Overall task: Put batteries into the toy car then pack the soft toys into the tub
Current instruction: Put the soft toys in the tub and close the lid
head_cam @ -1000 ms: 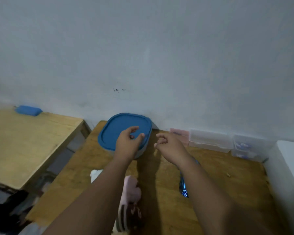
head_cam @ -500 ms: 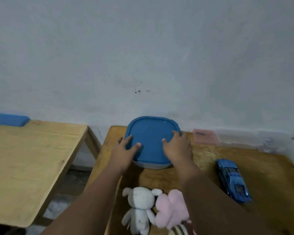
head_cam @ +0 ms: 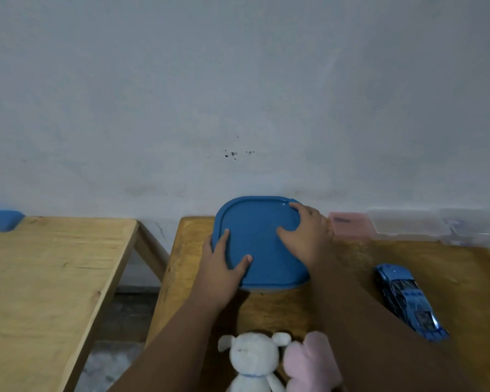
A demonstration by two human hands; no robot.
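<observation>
A tub with a blue lid (head_cam: 259, 236) stands at the back of the wooden table (head_cam: 280, 306), against the wall. My left hand (head_cam: 222, 267) grips the lid's left front edge, thumb lying on top. My right hand (head_cam: 309, 236) holds the lid's right side, fingers spread over its rim. A blue toy car (head_cam: 408, 299) lies on the table to the right, partly behind my right forearm. A white soft toy (head_cam: 253, 360) and a pink soft toy (head_cam: 309, 363) lie side by side at the table's near edge.
A second wooden table (head_cam: 48, 278) stands to the left across a gap, with a blue object (head_cam: 0, 220) at its far corner. A pink box (head_cam: 350, 223) and clear plastic boxes (head_cam: 425, 224) line the wall at the right.
Both hands reached forward and settled on the blue lid. The right hand has slid further along the lid's right edge. The view dropped and shifted, bringing the toys and car into sight.
</observation>
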